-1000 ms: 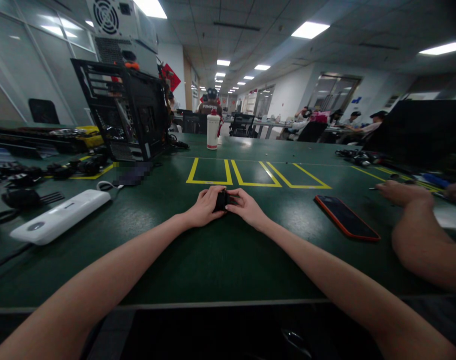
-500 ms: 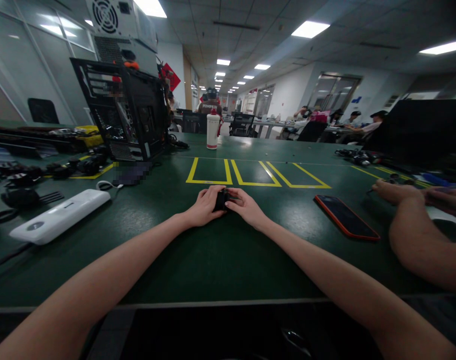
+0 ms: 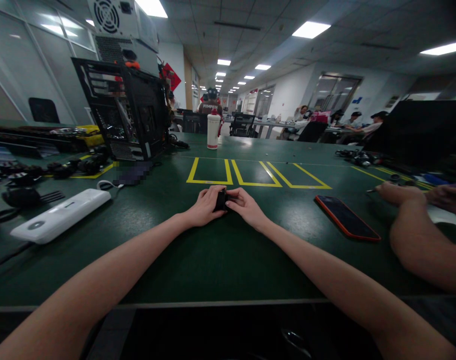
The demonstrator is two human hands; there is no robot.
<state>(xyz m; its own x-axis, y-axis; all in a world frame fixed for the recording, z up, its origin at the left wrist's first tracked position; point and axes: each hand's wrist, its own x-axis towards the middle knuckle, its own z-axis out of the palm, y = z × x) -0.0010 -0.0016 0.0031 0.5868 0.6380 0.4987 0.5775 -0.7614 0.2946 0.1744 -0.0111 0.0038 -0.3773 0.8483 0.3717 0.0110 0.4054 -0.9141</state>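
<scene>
Between my two hands is a small black block-like object [image 3: 220,200], just above or on the green table [image 3: 220,260]; its kind is too small to make out. My left hand [image 3: 207,206] is closed around its left side, with the thumb low and the fingers over the top. From the right, the fingertips and thumb of my right hand [image 3: 245,206] pinch at its right edge. Both hands hide much of it. Yellow tape outlines [image 3: 233,184] lie on the table just beyond my hands.
At left are a white power strip [image 3: 62,215], black cables and an open computer case [image 3: 126,110]. A white bottle [image 3: 212,131] stands ahead. On the right lies an orange-edged phone [image 3: 347,218], beside another person's forearm and hands [image 3: 411,215].
My hands and the black object stay almost in place. At the right, the other person's hands have shifted slightly.
</scene>
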